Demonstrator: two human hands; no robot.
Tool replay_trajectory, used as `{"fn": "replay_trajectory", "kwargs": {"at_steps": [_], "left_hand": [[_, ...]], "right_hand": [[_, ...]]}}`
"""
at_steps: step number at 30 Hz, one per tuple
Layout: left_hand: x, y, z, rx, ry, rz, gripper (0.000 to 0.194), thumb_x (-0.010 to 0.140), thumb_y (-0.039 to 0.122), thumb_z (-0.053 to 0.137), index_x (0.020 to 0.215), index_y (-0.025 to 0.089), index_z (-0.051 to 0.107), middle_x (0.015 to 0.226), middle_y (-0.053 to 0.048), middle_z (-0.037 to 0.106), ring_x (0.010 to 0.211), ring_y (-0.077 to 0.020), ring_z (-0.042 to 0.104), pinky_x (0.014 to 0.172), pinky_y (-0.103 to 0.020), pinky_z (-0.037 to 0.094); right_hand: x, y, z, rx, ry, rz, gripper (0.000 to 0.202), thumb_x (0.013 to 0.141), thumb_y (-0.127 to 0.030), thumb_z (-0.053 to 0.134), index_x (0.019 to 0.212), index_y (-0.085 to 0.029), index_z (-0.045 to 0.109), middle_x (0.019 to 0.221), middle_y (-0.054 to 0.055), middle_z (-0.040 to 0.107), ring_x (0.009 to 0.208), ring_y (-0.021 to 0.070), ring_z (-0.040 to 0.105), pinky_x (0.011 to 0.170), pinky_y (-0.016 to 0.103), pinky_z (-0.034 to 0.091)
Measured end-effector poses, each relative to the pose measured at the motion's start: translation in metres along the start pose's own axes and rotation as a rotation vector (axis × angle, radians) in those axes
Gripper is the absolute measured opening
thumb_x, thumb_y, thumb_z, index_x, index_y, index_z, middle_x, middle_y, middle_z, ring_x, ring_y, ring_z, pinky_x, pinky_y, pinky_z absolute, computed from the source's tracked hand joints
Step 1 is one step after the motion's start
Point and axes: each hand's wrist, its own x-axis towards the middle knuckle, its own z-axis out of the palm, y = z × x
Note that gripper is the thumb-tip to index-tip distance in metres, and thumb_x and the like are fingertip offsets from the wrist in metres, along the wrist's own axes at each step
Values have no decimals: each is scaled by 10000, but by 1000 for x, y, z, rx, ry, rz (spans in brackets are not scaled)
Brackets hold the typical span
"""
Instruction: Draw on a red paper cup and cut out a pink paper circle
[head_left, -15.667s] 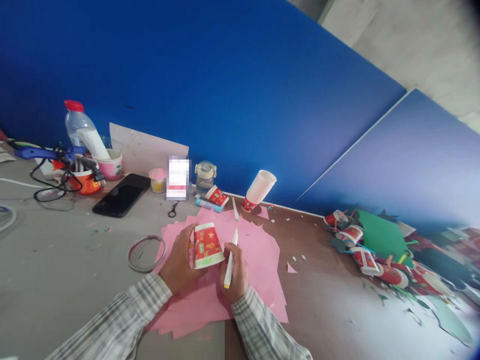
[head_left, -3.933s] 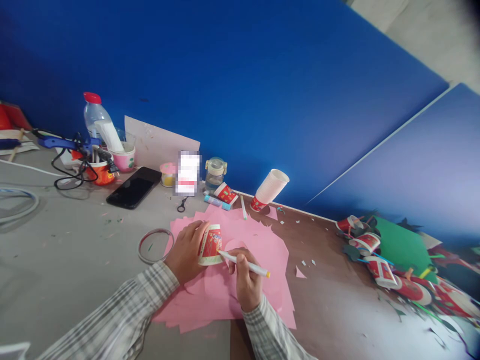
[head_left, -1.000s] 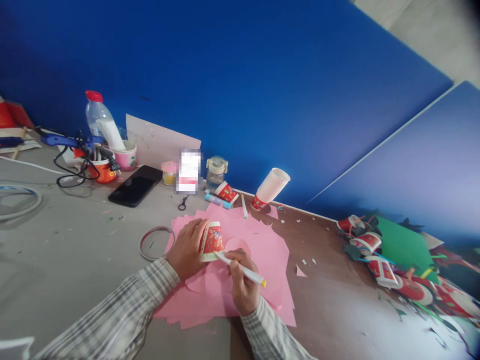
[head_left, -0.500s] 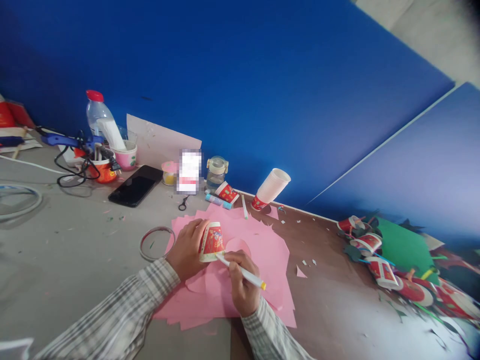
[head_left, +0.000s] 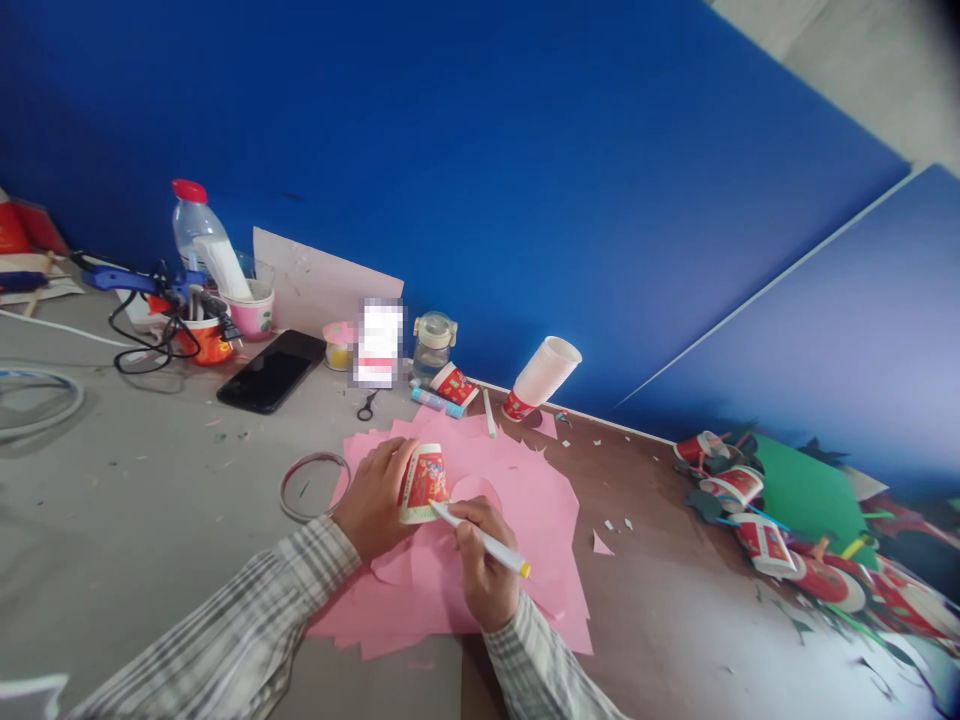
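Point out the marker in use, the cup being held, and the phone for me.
Marker (head_left: 489,545): head view, on the middle of its white barrel.
Cup (head_left: 427,487): head view, on its red printed side.
Phone (head_left: 271,372): head view, on its dark screen.

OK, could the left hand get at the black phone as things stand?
Probably not to grasp it: the left hand is holding the red paper cup. The way to the black phone looks free, though, with only the flat ring lying beside that path.
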Motion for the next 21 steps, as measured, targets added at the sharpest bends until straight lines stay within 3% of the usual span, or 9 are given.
{"fn": "replay_trajectory", "kwargs": {"at_steps": [12,21], "left_hand": [[0,1,-1,0,-10,6,756,586,444,626,1218,179,308,1120,-122,500,1043,-290,453,870,-456,421],[1,1,-2,13,-10,0,804,561,523,633,1215,182,314,1111,-125,503,1028,-297,462,851,-466,435]], "right_hand": [[2,-2,-2,-14,-30,-29,188,762,-137,485,775,-203,660,715,46,682,628,213,630,567,318,509],[1,5,-8,98,47,98,198,779,-206,479,721,-198,668,649,40,668,542,201,607,499,296,463]]}}
